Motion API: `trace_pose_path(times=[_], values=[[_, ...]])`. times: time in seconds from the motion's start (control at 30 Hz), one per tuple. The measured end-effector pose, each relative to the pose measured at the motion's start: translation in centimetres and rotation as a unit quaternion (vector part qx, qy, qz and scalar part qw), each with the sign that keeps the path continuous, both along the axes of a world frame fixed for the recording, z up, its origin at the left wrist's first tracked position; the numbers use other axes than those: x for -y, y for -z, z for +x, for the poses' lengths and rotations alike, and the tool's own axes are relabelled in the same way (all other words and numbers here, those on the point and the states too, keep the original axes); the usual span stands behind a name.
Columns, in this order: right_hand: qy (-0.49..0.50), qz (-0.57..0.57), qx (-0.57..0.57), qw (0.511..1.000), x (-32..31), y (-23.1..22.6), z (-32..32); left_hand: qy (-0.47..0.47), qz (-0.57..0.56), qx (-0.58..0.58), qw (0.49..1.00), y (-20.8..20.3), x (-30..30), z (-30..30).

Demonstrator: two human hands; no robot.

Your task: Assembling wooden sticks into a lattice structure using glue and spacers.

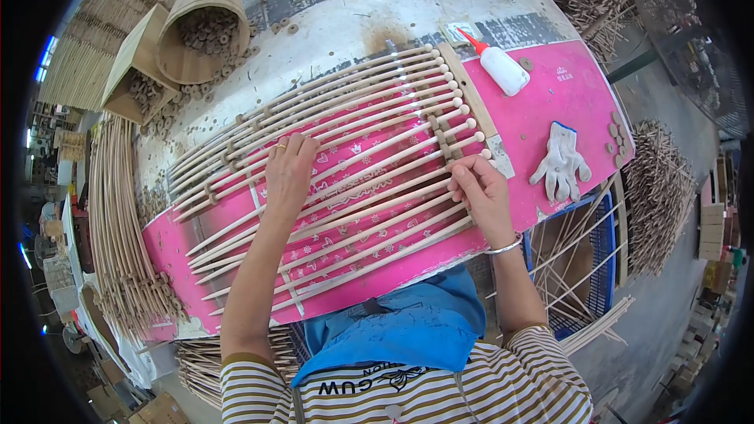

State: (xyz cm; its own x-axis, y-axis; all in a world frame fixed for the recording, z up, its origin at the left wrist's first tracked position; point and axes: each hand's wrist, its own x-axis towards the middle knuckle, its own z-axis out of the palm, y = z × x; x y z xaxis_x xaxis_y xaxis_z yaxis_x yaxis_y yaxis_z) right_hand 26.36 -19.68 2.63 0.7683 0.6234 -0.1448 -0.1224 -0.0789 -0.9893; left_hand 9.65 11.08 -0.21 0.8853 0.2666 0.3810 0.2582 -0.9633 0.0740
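Long pale wooden sticks (369, 188) lie side by side across a pink patterned board (503, 122). Round wooden balls (469, 123) cap the right ends of many. Small brown wooden rings (229, 155) sit on several sticks toward the left, and more brown rings (440, 135) line up near the ball ends. My left hand (290, 173) lies over the middle of the row, fingers bent down and close together; what the tips hold is hidden. At the right ends, my right hand (481, 192) has thumb and forefinger pinched on a stick just below a ball.
A wooden strip (465, 82) borders the ball ends. Beyond it lie a white glue bottle (503, 69) with a red nozzle and a white glove (561, 161). A tipped wooden tub (200, 31) of rings stands far left. Stick bundles (118, 212) flank the table; a blue crate (601, 243) stands right.
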Motion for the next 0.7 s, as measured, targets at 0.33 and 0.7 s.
trace_pose_path(times=[0.33,0.7], values=[[-0.132,0.122,-0.23,0.956,-9.0,-0.2,-4.8,0.029,0.005,-0.006,1.0,-7.6,5.0,-4.0],[-0.06,0.19,-0.18,0.963,-8.1,-1.4,-1.9,-0.132,-0.082,-0.051,0.987,-12.3,2.4,-17.2]])
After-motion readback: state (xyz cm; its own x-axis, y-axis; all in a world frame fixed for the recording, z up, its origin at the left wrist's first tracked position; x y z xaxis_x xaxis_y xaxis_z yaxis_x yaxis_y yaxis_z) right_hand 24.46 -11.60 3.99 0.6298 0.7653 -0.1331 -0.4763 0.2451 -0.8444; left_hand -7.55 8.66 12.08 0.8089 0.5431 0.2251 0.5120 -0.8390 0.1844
